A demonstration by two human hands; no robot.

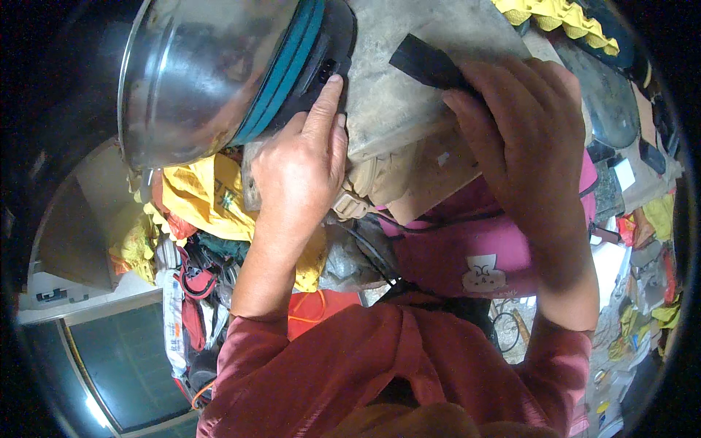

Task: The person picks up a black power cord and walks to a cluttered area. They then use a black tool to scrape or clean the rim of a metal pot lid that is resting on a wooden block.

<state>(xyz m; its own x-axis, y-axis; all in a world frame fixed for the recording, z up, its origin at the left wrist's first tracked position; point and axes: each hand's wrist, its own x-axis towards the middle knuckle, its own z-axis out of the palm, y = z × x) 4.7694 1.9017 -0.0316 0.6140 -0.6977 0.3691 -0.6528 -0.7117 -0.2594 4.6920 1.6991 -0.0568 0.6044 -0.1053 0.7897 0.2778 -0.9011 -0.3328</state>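
Observation:
At the upper left, a shiny steel electric pot (197, 80) with a teal band and a black base lies tilted on a worn grey surface (401, 109). A small dark socket (326, 70) sits in the side of its base. The index finger of my left hand (299, 160) is stretched out, its tip right at that socket. The other fingers of this hand are partly curled and hold nothing. To the right, my right hand (518, 124) is closed around a black plug-like piece (423, 62), whose blunt end points toward the pot. No cord shows on it.
A pink bag (467, 252) with a white animal print hangs in front of the surface, beside a tan strap buckle (352, 206). Yellow bags (208, 197) and mixed clutter lie below left. A yellow egg tray (558, 18) is at the upper right.

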